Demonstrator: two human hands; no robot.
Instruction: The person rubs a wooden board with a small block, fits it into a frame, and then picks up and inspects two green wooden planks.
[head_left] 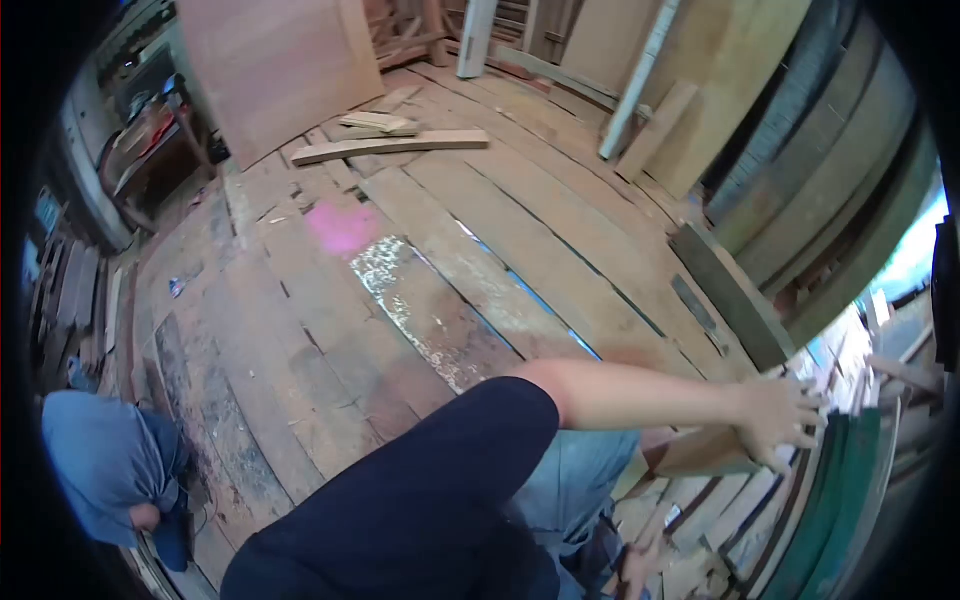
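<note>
My left arm, in a dark sleeve, stretches across to the right. At its end my left hand (780,415) has its fingers spread, above one end of a wooden block (705,453) and beside green boards (835,510); nothing shows in its grasp. Low in the view, my right hand (640,568) is partly visible near wood pieces; its fingers are blurred and what they hold, if anything, is unclear. Blue-grey trousers (575,480) show below my left forearm.
A plank floor (400,300) has gaps and a pink patch. Loose wood strips (400,145) lie near a leaning panel (280,70). Boards (730,90) lean at the right, by a thick beam (735,295). Grey-blue clothing (105,460), apparently another person's, is at the lower left.
</note>
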